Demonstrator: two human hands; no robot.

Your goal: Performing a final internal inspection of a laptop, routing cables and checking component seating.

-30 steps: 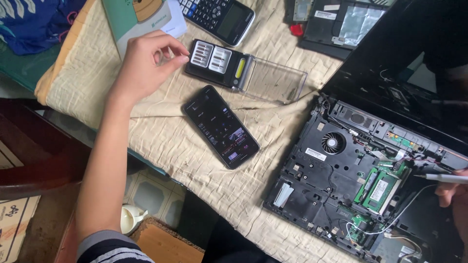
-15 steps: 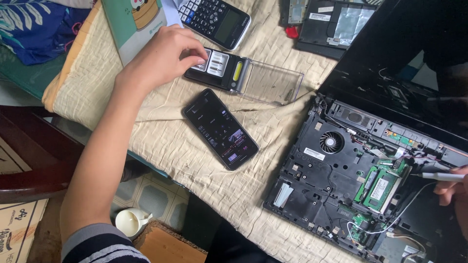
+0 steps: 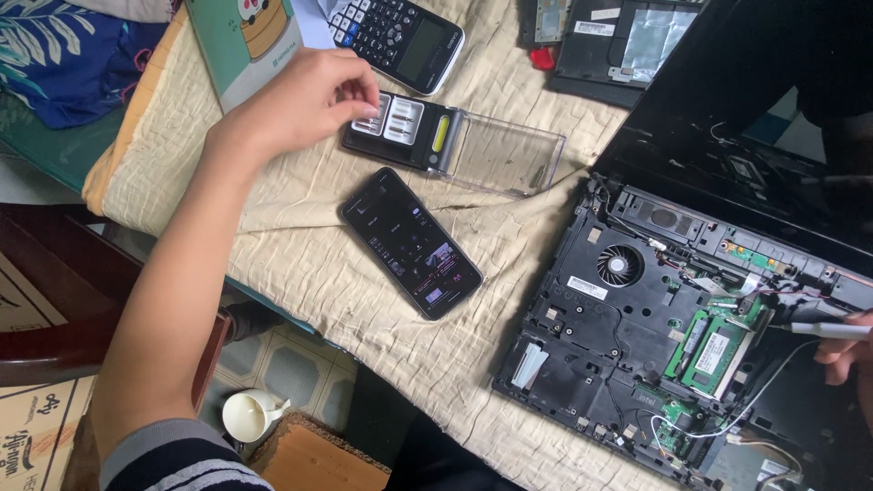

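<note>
Cloth (image 3: 300,264), pale and rumpled, covered the table, and far to the left a white cup (image 3: 247,415) sat down on the tiled floor. The person's left hand (image 3: 300,105) reached over the near end of a small bit case (image 3: 414,132), fingers bunched loosely above its rows of screwdriver bits; nothing was pinched between them that I could see, so the hand seemed empty and half closed. The case lay with its clear lid (image 3: 505,159) swung out flat to the right. Behind it sat a dark calculator (image 3: 400,36), and in front of it a black phone (image 3: 409,241), screen lit, lay at a slant.

Further right, the opened laptop (image 3: 627,345) rested with its bottom cover off, fan (image 3: 618,265) and green memory module (image 3: 718,350) exposed. At the far right edge the right hand (image 3: 841,350) held a slim silver screwdriver (image 3: 823,330), tip pointing at the board near the memory.

To my eye the step in hand was choosing a bit. Picking one out would call for a fine fingertip pinch, lifting it straight up from its slot without tipping the case.
</note>
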